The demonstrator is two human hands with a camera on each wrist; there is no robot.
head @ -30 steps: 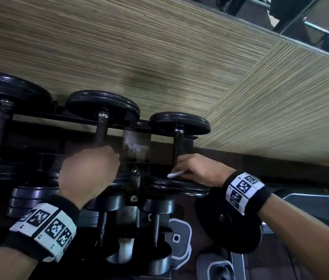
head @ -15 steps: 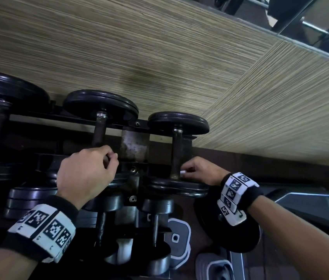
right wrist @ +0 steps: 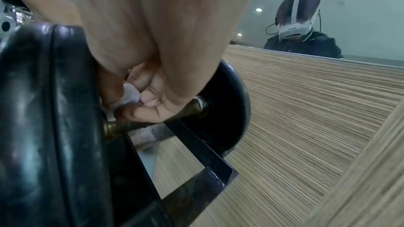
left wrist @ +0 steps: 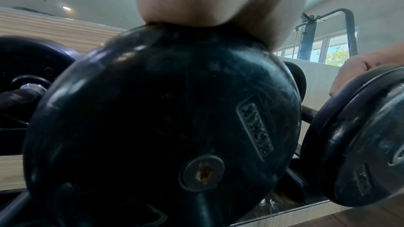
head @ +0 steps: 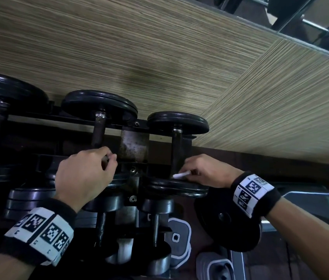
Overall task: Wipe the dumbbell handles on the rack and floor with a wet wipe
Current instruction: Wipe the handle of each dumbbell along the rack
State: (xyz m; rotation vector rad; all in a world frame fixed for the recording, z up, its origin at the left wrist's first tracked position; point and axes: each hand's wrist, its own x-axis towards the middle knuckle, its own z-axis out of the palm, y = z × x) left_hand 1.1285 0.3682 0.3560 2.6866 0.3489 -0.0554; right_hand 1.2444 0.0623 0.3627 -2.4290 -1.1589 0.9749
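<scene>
Right hand pinches the wet wipe against the end dumbbell's handle, low by its near plate. Left hand is wrapped round the neighbouring handle. Best wrap the wipe fully and twist upward.
</scene>
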